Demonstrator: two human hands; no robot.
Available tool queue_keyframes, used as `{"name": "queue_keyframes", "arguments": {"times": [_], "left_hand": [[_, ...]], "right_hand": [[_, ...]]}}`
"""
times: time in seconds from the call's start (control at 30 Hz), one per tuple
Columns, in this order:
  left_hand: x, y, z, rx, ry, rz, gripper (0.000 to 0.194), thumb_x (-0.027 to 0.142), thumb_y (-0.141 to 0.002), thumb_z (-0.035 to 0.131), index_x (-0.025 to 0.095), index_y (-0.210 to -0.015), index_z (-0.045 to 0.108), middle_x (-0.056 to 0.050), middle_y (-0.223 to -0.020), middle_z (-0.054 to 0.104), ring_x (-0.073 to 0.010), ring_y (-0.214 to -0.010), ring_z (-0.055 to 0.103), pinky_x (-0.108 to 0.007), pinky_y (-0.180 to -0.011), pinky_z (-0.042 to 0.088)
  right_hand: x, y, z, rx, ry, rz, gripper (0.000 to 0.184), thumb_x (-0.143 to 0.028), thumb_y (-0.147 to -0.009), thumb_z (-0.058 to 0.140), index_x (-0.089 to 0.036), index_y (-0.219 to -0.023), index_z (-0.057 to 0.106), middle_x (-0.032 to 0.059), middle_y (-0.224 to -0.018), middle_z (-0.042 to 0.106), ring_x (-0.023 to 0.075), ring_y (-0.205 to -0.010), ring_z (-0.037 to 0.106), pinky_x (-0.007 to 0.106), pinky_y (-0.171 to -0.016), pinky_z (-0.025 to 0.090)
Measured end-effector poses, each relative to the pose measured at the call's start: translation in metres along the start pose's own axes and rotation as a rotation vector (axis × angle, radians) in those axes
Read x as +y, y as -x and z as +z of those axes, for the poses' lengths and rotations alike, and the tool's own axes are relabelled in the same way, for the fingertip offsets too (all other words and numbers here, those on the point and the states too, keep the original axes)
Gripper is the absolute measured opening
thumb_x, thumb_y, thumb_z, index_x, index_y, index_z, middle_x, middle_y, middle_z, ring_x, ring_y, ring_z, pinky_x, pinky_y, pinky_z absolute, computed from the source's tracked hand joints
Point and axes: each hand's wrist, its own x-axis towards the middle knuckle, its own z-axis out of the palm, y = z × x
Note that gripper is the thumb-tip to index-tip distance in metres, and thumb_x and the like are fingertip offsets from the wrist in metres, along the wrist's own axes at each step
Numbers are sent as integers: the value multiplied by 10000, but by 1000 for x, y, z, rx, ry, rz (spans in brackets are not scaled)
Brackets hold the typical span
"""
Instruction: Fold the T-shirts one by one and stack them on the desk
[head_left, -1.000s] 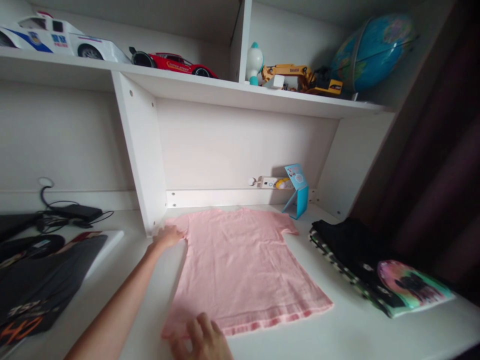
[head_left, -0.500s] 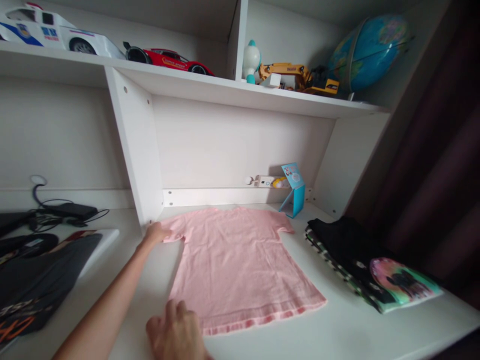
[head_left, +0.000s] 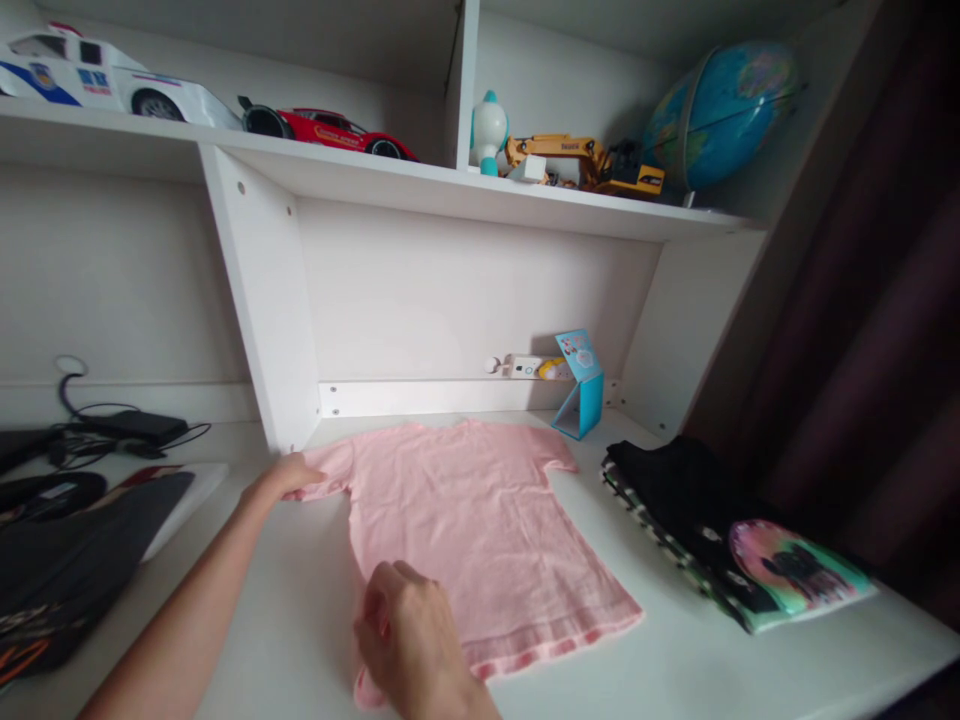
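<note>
A pink short-sleeved T-shirt (head_left: 465,520) lies spread on the white desk, its collar toward the back panel and its hem toward me. At the end of its left sleeve, my left hand (head_left: 289,474) is closed on the cloth. My right hand (head_left: 412,630) pinches the shirt near the lower left corner, where the fabric is lifted and bunched. Part of the hem is hidden behind this hand.
Folded dark clothes (head_left: 727,530) are stacked to the right; a dark grey garment (head_left: 82,560) and a black power adapter (head_left: 142,427) lie at left. A blue desk calendar (head_left: 585,395) stands behind the shirt. Above, the shelf (head_left: 420,190) holds toy vehicles and a globe (head_left: 724,115).
My right hand has moved right and slightly up, and the shirt's lower left corner is now lifted inward with it. My left hand has pulled the sleeve a little outward to the left.
</note>
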Motion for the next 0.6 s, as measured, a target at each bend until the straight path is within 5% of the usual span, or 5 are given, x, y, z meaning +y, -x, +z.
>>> {"name": "queue_keyframes", "arguments": {"times": [0.17, 0.37, 0.47, 0.6], "left_hand": [[3, -1, 8, 109, -54, -17, 177, 253, -521, 658, 145, -531, 518, -51, -473, 545, -293, -664, 598, -274, -498, 398], [10, 4, 19, 146, 279, -5, 362, 226, -690, 531, 137, -1041, 512, -48, -877, 642, -182, -822, 601, -223, -610, 450], [39, 6, 18, 184, 398, 66, 459, 224, -714, 502, 130, -1161, 459, -77, -1000, 623, -182, -872, 591, -232, -639, 465], [105, 4, 30, 220, 480, 276, 569, 238, -694, 519, 105, -1239, 425, -97, -1119, 574, -195, -950, 571, -240, -700, 474]], "right_hand": [[12, 3, 8, -67, 111, 11, 315, -21, -635, 453, -208, -853, 584, 24, -791, 641, 165, -659, 622, 226, -540, 384], [14, 7, 3, -114, 79, -3, 246, -57, -678, 472, -197, -801, 632, 38, -785, 653, 159, -674, 616, 219, -567, 395], [16, 7, -7, -34, 15, 22, 206, -63, -689, 488, -194, -753, 634, 24, -740, 647, 136, -664, 588, 205, -593, 393], [29, 14, -23, 73, -30, 84, 177, -63, -689, 512, -199, -727, 619, 4, -715, 637, 121, -651, 564, 195, -607, 383]]}}
